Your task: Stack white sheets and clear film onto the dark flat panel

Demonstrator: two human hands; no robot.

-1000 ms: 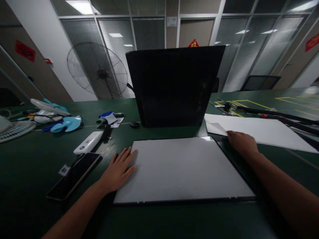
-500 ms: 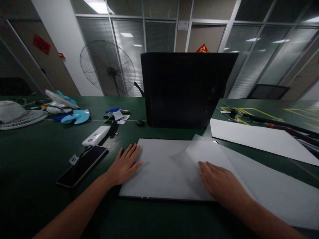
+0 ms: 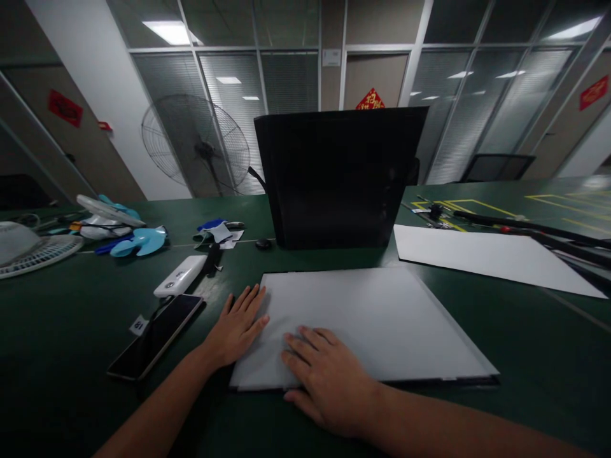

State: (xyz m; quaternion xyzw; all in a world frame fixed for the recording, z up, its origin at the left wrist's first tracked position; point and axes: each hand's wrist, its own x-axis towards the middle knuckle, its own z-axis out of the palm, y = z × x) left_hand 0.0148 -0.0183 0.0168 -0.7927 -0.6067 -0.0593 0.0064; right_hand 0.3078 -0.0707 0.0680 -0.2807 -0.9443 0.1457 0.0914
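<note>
A flat white sheet (image 3: 377,318) covers a thin panel with dark edges on the table in front of me. My left hand (image 3: 238,327) lies with its fingers outstretched along the sheet's left edge, thumb and fingertips resting on it. Palm down, my right hand (image 3: 329,378) rests over the sheet's near left part, fingers slightly apart. Neither hand grips anything. The lower part of my right palm hangs over the near edge and hides some of it. The dark panel edge shows along the near side, right of my wrist.
Behind the sheet stands a large black box-like case (image 3: 344,178). A second white panel (image 3: 487,257) lies at the right beside black strips (image 3: 563,238). Left are a smartphone (image 3: 157,337), a white device (image 3: 180,276), blue fan blades (image 3: 140,242) and a white fan grille (image 3: 45,254).
The loose translucent sheet that stretched off to the right now lies flat on the panel or is out of sight. My right hand has moved left, near my left hand, which stays put.
</note>
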